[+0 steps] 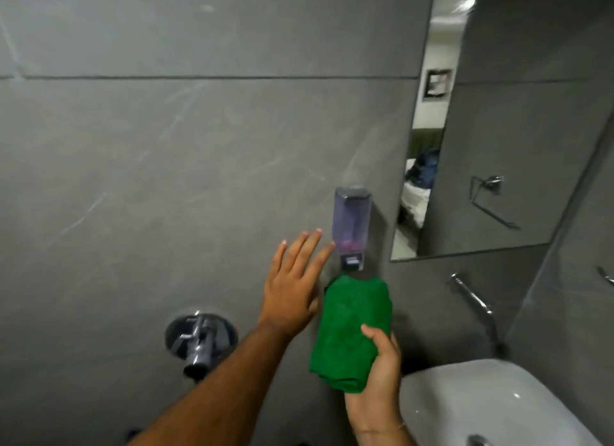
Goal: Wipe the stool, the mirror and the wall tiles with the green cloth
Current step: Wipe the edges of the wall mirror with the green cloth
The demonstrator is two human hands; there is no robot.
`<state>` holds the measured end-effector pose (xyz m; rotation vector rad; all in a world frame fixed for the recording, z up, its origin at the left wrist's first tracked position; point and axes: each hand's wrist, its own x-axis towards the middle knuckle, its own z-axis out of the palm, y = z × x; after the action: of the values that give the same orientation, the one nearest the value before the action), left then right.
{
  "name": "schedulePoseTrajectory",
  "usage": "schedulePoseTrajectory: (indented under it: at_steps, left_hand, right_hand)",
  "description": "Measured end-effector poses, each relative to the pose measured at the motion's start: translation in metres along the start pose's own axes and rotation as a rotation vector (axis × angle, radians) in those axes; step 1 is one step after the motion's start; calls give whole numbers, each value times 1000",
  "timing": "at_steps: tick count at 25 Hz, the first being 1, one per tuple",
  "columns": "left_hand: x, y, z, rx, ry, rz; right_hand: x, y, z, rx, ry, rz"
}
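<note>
Count: two hands, one green cloth (pixel 352 332), one soap dispenser (pixel 351 224), one mirror (pixel 518 166), one round chrome wall valve (pixel 200 339), one chrome spout (pixel 475 304), one white basin (pixel 491 402). No stool in view

Right hand (pixel 382 376): comes up from bottom edge, clamped on the lower right part of the cloth, thumb across its front, fingers wrapped behind. Cloth is bunched into a thick roll, standing roughly upright, top end just under the dispenser's bottom nozzle and against or very near the wall tiles (pixel 166 146); can't tell if it actually touches

Left hand (pixel 292 286): empty, fingers spread and straight, palm toward the tiles, just left of the cloth. Fingertips (pixel 317 233) reach up beside the dispenser's lower left edge; contact with tile or dispenser unclear. Forearm runs diagonally from bottom left, passing just right of the valve

Hands are apart, with the cloth between them

Dispenser: clear body, a little pinkish liquid at the bottom, mounted on the tile left of the mirror. Mirror sits on the right, lower edge above the spout; it reflects a towel ring and a lit room beyond. Basin at bottom right, under the spout

Tiles are grey with pale streaks, one horizontal grout line up high
</note>
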<state>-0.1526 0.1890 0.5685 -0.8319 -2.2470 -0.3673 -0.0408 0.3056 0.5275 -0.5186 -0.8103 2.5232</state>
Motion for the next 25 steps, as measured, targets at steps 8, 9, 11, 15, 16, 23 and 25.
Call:
schedulePoseTrajectory:
  at_steps: [8,9,11,15,16,23,25]
  left_hand:
    - [236,74,-22,103,172,-58]
    - [259,74,-21,126,179,-50]
    - [296,70,-18,209,221,-22]
    - [318,60,-4,388,326,46]
    - [317,58,0,403,349,51]
    - [320,58,2,429,404,59]
    - [319,58,4,434,407,65]
  right_hand:
    - [155,-101,53,-460,-101,-768]
    - [184,-106,58,-615,-150,-851]
    - [235,-110,62,-1034,-99,-1057]
    - [264,-116,48,-1217,21,-1367]
    - [269,-116,44,-1174,20,-1442]
    - [310,-41,-55,-1351,-2,-1481]
    - [316,-37,-67,-1385,2,-1486]
